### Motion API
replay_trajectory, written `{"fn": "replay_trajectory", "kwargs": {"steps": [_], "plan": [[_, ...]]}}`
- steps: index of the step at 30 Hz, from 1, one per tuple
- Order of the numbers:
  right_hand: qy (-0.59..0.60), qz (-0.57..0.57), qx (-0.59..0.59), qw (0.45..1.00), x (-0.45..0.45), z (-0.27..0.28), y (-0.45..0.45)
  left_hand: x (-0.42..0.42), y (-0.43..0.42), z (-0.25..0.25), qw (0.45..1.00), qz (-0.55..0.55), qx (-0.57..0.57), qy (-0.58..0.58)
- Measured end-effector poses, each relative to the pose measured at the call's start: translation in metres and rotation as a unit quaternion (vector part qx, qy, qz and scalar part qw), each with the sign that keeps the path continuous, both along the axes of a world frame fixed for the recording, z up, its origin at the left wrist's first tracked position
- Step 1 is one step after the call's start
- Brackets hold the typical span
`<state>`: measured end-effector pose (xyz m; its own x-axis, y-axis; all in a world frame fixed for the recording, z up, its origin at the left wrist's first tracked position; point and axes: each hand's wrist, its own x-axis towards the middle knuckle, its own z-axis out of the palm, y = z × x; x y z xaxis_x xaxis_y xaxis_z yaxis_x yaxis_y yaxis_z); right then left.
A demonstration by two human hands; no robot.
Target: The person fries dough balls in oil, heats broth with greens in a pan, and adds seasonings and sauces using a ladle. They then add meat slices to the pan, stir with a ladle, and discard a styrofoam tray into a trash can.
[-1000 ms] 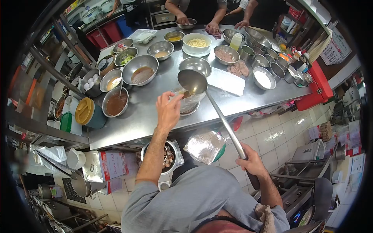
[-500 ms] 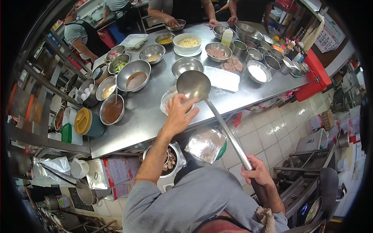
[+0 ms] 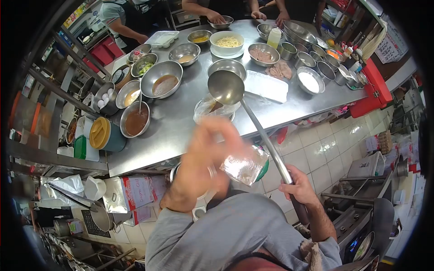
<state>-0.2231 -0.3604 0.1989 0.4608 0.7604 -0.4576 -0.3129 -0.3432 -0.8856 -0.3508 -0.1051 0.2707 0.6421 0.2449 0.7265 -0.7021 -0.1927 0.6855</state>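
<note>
A long-handled metal ladle (image 3: 266,137) reaches out over the table, and my right hand (image 3: 299,185) is wrapped round its handle near the dark end. Its round bowl hangs above a steel bowl holding a clear plastic bag (image 3: 231,108), partly hidden by the ladle. My left hand (image 3: 214,144) is raised near the table's front edge, smeared by motion, so its fingers cannot be made out. Behind the ladle stands another steel bowl (image 3: 239,66), with a white rectangular slab (image 3: 266,86) to its right.
The steel table (image 3: 167,135) carries bowls of brown sauce (image 3: 136,122), noodles (image 3: 227,43) and raw meat (image 3: 263,55). A foil-covered container (image 3: 244,166) sits below the front edge. Co-workers stand along the far side, one hand (image 3: 217,18) in a bowl. Stove equipment (image 3: 355,217) is at lower right.
My left hand has drawn back from beside the ladle's bowl toward my body and is now blurred. My right hand keeps its grip on the ladle. The view has shifted slightly.
</note>
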Motion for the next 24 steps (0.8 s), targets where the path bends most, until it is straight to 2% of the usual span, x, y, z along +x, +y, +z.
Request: {"fn": "replay_trajectory", "kwargs": {"steps": [1, 2, 5, 6, 8, 10, 13, 15, 19, 21, 24], "plan": [[-0.019, 0.008, -0.006, 1.0, 0.0, 0.0, 0.002, 0.007, 0.013, -0.001, 0.978, 0.181, 0.022, 0.099], [-0.022, 0.004, -0.002, 1.0, 0.0, 0.001, 0.006, 0.026, 0.042, -0.022, 0.927, 0.325, 0.118, 0.148], [-0.026, 0.017, -0.014, 0.999, -0.005, 0.003, 0.012, 0.063, 0.115, -0.117, 0.817, 0.409, 0.149, 0.378], [-0.029, 0.017, -0.012, 0.999, -0.006, 0.004, 0.012, 0.069, 0.121, -0.136, 0.818, 0.41, 0.149, 0.374], [-0.029, 0.028, -0.019, 0.999, -0.01, 0.007, 0.01, 0.077, 0.129, -0.16, 0.737, 0.422, 0.182, 0.495], [-0.028, 0.032, -0.028, 0.999, -0.011, 0.011, 0.006, 0.083, 0.139, -0.176, 0.73, 0.422, 0.198, 0.5], [-0.039, 0.049, -0.053, 0.997, -0.012, 0.011, 0.002, 0.093, 0.162, -0.19, 0.722, 0.432, 0.133, 0.524], [-0.054, 0.058, -0.067, 0.995, -0.011, 0.012, 0.002, 0.095, 0.168, -0.187, 0.783, 0.461, 0.052, 0.415], [-0.09, 0.066, -0.096, 0.989, -0.013, 0.011, 0.011, 0.1, 0.167, -0.164, 0.8, 0.476, 0.01, 0.365], [-0.093, 0.062, -0.095, 0.989, -0.013, 0.009, 0.017, 0.099, 0.158, -0.154, 0.816, 0.432, -0.026, 0.383], [-0.107, 0.074, -0.086, 0.988, -0.01, 0.008, 0.027, 0.093, 0.147, -0.168, 0.799, 0.459, 0.033, 0.387]]}}
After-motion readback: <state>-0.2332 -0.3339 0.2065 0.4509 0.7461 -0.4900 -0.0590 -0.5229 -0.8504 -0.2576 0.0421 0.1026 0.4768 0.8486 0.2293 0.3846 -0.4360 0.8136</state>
